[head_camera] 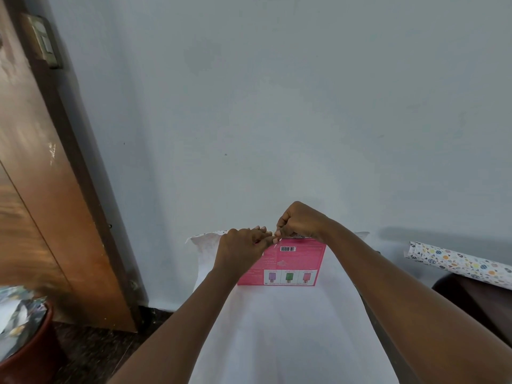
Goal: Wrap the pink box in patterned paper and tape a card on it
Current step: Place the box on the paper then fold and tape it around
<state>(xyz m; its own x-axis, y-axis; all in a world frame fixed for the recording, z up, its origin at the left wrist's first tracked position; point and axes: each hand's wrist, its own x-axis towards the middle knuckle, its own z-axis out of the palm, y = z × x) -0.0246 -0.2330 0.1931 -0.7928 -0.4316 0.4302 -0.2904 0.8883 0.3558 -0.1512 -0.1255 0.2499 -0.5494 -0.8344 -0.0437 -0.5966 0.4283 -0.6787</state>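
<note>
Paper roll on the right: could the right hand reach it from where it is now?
Probably yes. Nothing stands between the right hand and the roll, lying beside that arm. But with the left hand it pinches what looks like tape over the box.

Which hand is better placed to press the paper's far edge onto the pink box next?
Probably the left hand: it lies low over the box beside the raised paper edge, fingers stretched out. The right hand is curled, pinching what looks like tape.
</note>
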